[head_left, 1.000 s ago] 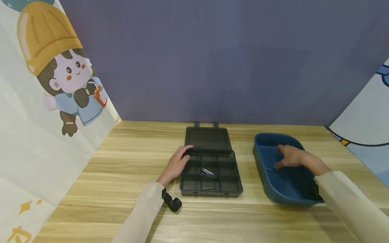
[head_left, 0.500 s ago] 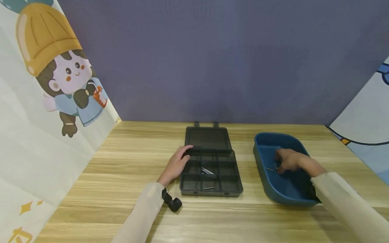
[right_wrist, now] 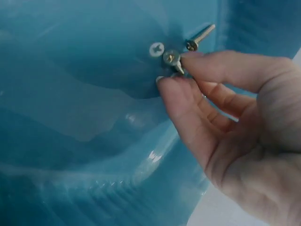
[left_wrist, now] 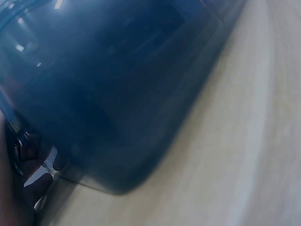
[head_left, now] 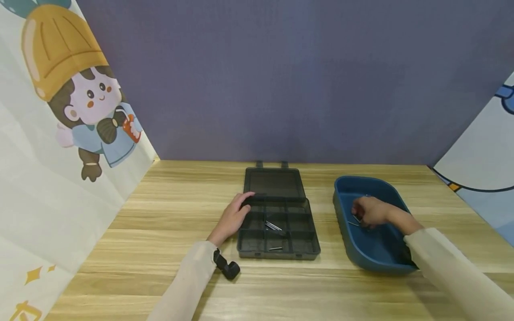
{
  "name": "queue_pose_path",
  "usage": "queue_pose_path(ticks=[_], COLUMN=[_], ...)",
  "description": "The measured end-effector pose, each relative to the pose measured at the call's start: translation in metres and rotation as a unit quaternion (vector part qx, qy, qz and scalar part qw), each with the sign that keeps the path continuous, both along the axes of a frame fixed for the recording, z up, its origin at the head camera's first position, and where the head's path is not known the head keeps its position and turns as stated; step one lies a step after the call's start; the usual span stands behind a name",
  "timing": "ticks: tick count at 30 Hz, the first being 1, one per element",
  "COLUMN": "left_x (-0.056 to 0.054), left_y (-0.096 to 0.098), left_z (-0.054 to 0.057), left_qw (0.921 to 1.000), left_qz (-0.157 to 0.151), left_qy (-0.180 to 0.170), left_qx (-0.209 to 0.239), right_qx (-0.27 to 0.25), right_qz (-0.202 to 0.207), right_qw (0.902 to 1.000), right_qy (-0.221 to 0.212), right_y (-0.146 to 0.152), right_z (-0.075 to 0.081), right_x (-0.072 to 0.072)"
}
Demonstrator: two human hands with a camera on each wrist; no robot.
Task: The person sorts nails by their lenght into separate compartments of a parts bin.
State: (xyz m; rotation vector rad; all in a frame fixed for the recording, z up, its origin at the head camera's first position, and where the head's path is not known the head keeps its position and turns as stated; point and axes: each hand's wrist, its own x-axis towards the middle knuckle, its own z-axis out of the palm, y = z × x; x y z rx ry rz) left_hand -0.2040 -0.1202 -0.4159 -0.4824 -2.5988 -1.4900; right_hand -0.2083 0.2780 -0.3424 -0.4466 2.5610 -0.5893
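Inside the blue plastic bin (head_left: 340, 218), my right hand (head_left: 372, 211) pinches a small cross-head screw (right_wrist: 172, 58) between thumb and forefinger. Close by its fingertips lie a brass-coloured screw (right_wrist: 203, 36) and another screw with a pale round head (right_wrist: 156, 49). My left hand (head_left: 233, 217) rests along the left edge of a dark translucent compartment box (head_left: 252, 244), fingers extended and thumb over the rim. Several silvery screws (head_left: 273, 226) lie in its middle compartment, and one screw (head_left: 275, 248) in the front middle one. Dark thumb and fingertips (left_wrist: 40, 187) show at the left wrist view's lower left.
The box's lid (head_left: 275, 183) lies folded back on the wooden table (head_left: 180, 191), its two latches pointing at the purple-grey back panel (head_left: 257, 80). A black wrist camera (head_left: 229, 267) sits on the left sleeve. Printed cartoon panels (head_left: 92, 96) stand at both sides.
My right hand has lowered into the bin and moved slightly left, its spread fingers closing together at the screws. The left hand and the box have stayed put.
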Motion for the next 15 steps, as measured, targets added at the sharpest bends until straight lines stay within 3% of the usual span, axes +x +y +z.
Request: queue_pose_path(ticks=[4, 11, 15], left_x=[0.001, 0.000, 0.000], left_y=[0.000, -0.001, -0.001], left_z=[0.001, 0.002, 0.001], left_qw=[1.0000, 1.0000, 1.0000], left_qz=[0.000, 0.002, 0.001], left_qy=[0.002, 0.001, -0.004], left_qx=[0.001, -0.004, -0.005], right_qx=[-0.019, -0.028, -0.028], right_qz=[0.016, 0.072, 0.081], right_qw=[0.9996, 0.9963, 0.9954], right_qy=[-0.015, 0.038, 0.042], right_y=[-0.003, -0.016, -0.025], right_z=[0.000, -0.002, -0.003], right_x=[-0.001, 0.002, 0.006])
